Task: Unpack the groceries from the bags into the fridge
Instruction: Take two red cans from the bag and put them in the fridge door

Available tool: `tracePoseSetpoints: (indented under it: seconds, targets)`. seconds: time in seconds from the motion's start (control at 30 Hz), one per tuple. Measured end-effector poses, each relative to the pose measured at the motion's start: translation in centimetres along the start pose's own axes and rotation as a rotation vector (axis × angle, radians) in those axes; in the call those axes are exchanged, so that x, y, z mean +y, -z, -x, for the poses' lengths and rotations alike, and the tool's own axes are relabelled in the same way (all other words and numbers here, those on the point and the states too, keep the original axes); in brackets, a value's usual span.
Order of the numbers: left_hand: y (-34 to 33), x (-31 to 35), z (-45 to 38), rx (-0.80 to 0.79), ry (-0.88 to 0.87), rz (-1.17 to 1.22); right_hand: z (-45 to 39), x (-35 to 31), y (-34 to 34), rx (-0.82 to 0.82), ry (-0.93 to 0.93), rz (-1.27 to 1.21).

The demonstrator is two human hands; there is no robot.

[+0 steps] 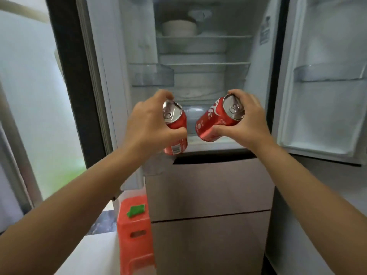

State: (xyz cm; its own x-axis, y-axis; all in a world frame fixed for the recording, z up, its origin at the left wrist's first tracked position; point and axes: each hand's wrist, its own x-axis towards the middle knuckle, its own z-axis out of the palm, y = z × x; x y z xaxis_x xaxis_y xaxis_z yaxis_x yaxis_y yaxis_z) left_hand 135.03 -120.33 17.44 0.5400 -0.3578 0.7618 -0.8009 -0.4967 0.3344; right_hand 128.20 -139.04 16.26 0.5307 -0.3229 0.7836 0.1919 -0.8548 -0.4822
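Note:
Each of my hands holds a red cola can in front of the open fridge. My left hand grips the left can, which is nearly upright with its silver top towards me. My right hand grips the right can, tilted with its top up and to the right. Both cans hover just before the fridge's lowest shelf, a small gap between them. The fridge's two doors stand open to the sides.
A white bowl sits on the top shelf. Door bins hang on the left door and the right door. Closed drawer fronts lie below. A red plastic stool with a green item stands at lower left.

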Motion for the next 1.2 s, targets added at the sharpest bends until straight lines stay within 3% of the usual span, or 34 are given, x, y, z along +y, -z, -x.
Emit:
tracePoseSetpoints:
  seconds: [0.17,0.27,0.47,0.67,0.87,1.07,1.2]
  targets:
    - [-3.4,-0.5,-4.6,0.150,0.085,-0.178,-6.3,3.4,-3.3,-0.027,0.095,-0.192]
    - [-5.6,-0.8,-6.1,0.190,0.182,-0.305,-9.6,5.5,-6.4,-0.146,0.175,-0.285]
    - [-8.7,-2.5,-8.2,0.197,0.451,-0.502,-13.6,8.1,-12.7,-0.384,0.241,-0.512]
    - [-10.1,-3.9,-9.4,0.064,0.793,-0.581,-15.3,7.9,-17.9,-0.688,0.187,-0.698]
    - [-10.7,-6.0,-9.9,-0.087,0.975,-0.594,-16.3,7.2,-21.8,-1.070,0.239,-0.564]
    - [-10.9,-6.8,-10.3,-0.306,1.078,-0.709,-17.2,5.5,-22.4,-1.303,0.383,-0.242]
    - [-10.9,-6.7,-10.2,-0.374,1.074,-0.792,-17.4,5.4,-22.8,-1.426,0.346,-0.218]
